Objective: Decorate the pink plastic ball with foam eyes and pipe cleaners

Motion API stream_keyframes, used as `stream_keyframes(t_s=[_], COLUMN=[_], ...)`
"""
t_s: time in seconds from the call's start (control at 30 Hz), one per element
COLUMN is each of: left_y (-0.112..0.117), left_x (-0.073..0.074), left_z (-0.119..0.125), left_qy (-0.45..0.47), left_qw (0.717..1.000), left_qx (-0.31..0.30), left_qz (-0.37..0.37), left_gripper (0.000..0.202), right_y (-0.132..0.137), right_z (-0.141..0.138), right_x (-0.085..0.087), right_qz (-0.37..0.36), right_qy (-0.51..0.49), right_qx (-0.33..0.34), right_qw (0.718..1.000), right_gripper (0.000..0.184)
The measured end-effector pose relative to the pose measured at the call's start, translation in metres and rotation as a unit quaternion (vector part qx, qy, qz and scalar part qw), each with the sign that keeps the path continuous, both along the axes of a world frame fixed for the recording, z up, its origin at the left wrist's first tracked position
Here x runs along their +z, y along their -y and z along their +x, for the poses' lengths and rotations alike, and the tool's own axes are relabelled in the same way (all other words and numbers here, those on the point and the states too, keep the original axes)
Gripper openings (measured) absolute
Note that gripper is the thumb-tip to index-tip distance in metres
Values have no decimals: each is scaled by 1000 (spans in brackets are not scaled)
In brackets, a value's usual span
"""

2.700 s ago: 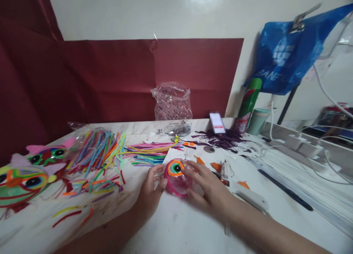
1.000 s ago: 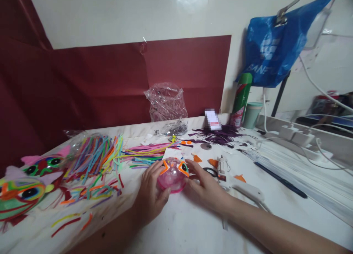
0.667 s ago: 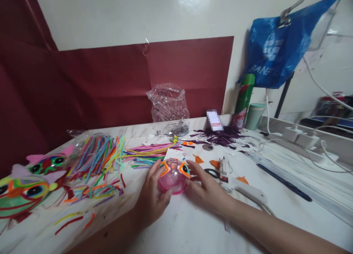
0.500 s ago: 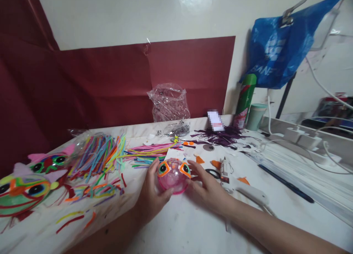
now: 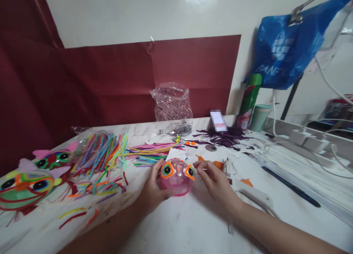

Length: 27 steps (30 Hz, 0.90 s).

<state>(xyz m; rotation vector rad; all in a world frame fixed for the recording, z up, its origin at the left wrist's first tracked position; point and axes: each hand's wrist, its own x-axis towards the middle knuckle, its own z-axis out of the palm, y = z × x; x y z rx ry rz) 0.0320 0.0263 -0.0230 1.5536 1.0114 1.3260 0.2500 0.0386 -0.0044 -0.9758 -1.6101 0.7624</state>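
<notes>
A clear pink plastic ball [image 5: 178,186] with two orange-edged felt eyes stands on the white table in front of me. My left hand [image 5: 154,186] is wrapped round its left side, thumb low on the front and fingers behind. Just right of the ball, my right hand [image 5: 216,182] has its fingers bent and tips drawn together by the right eye. Whatever the tips hold, if anything, is too small to make out. A white glue gun [image 5: 255,195] lies right of that hand, with orange felt scraps [image 5: 219,165] behind it.
Two decorated faces [image 5: 26,186] sit at the far left, beside bundled pipe cleaners [image 5: 96,154] and cut pieces. Purple tassels [image 5: 226,138], a phone [image 5: 218,120], a green spray can [image 5: 250,99] and a cup [image 5: 260,117] stand behind. A power strip [image 5: 317,147] and dark pen [image 5: 291,186] lie right.
My right hand has come off the ball's right side, and its fingers have curled together. My left hand still holds the ball. The whole view has shifted slightly.
</notes>
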Motion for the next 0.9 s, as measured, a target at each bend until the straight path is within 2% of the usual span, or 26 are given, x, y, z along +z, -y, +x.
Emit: stream_keyframes(t_s=[0.17,0.47,0.6,0.67,0.8,0.9], left_y=[2,-1,-2,-2,0,2], left_x=[2,-3,-5,-4,0,1], left_z=[2,-2,-3,-3,-1,0], left_qy=[-20,-26,-13,-10,-11,-26], left_qw=[1000,1000,1000,1000,1000,999], left_qx=[-2,4,-2,0,-7,-4], left_qz=[-11,2,-2,-2,-26,-40], left_gripper=[106,101,102,101,104,104], right_y=[-3,-5,-10,-10,-3,2], right_z=[5,10,8,5,-2,-5], right_x=[2,11,7,3,-2,-5], right_qz=[-33,-58,-75,-90,-171,-161], right_qy=[-18,33,-24,-40,-7,-3], right_qx=[-3,-70,-70,-41,64,138], right_qw=[999,995,994,994,983,977], right_gripper=[38,51,43,44,63,81])
